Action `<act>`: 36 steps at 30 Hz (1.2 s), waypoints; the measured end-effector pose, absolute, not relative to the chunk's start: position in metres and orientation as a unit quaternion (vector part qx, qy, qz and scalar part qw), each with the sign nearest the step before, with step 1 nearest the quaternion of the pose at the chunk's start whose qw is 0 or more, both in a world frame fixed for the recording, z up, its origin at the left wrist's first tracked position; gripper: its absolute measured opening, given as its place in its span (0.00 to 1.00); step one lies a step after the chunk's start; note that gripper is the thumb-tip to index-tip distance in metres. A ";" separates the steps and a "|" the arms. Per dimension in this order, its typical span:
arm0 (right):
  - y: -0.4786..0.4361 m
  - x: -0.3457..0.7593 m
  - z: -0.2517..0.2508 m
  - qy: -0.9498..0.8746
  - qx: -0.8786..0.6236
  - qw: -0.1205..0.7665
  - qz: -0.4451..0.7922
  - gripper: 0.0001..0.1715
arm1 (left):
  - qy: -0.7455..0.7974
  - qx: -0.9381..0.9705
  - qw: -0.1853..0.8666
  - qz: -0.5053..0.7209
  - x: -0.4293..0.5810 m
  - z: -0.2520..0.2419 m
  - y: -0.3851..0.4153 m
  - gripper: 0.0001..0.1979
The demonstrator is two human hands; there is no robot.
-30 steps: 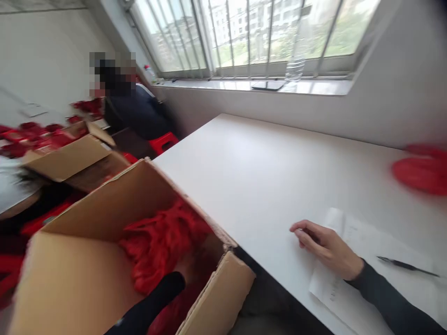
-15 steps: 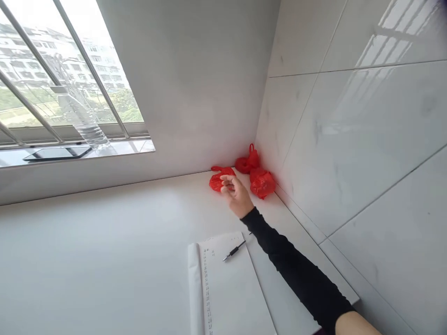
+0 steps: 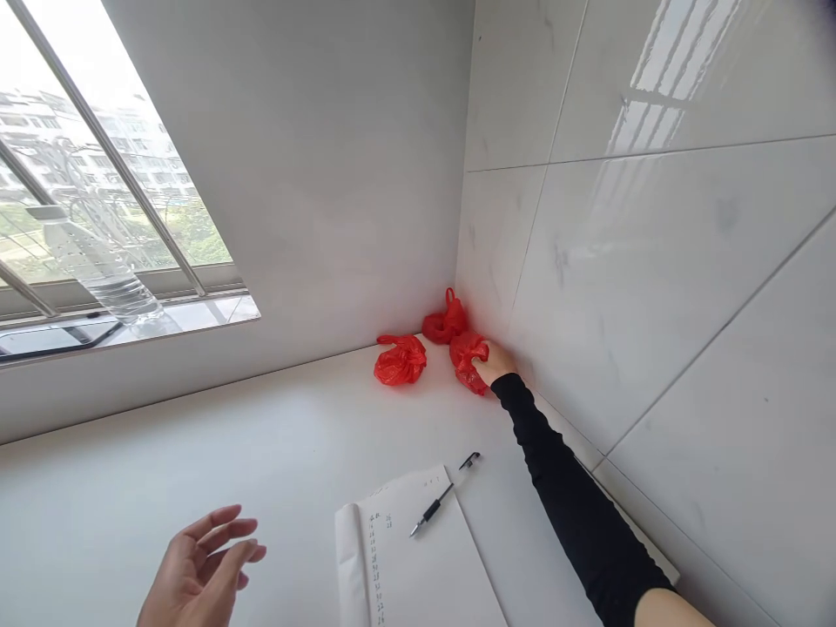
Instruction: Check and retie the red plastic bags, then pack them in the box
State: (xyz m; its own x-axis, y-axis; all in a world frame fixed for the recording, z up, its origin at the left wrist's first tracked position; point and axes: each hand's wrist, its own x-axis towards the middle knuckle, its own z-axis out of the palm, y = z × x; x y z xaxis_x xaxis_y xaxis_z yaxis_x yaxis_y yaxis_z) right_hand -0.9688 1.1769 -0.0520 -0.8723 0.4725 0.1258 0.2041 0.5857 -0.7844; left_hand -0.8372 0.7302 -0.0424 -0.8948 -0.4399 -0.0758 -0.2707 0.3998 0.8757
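Observation:
My right hand (image 3: 498,360), below a black sleeve, reaches into the far right corner of the white table. Its fingers are closed on the right side of a crumpled red plastic bag (image 3: 465,361); the fingertips are partly hidden by the plastic. Just behind sits another red plastic bag (image 3: 444,324) with a loop handle standing up. A third red plastic bag (image 3: 400,362) lies a little to the left, apart from the hand. Over the near left of the table is my left hand (image 3: 202,570), its fingers bent and apart, holding nothing.
A notebook (image 3: 428,579) with handwritten numbers lies near the front, an uncapped pen (image 3: 431,510) across it. The pen cap (image 3: 469,460) rests on the table beyond. A water bottle (image 3: 108,274) and a dark flat device (image 3: 62,337) are on the windowsill. A tiled wall (image 3: 627,287) borders the right.
My right hand has moved right, from over the left red bag to the right one, and closed on it. My left hand has come into view. The view has shifted slightly.

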 end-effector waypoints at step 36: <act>1.017 -0.871 -0.019 -0.798 0.348 -0.008 0.492 0.30 | -0.887 -0.082 0.102 -0.443 -0.806 -0.042 0.773 0.14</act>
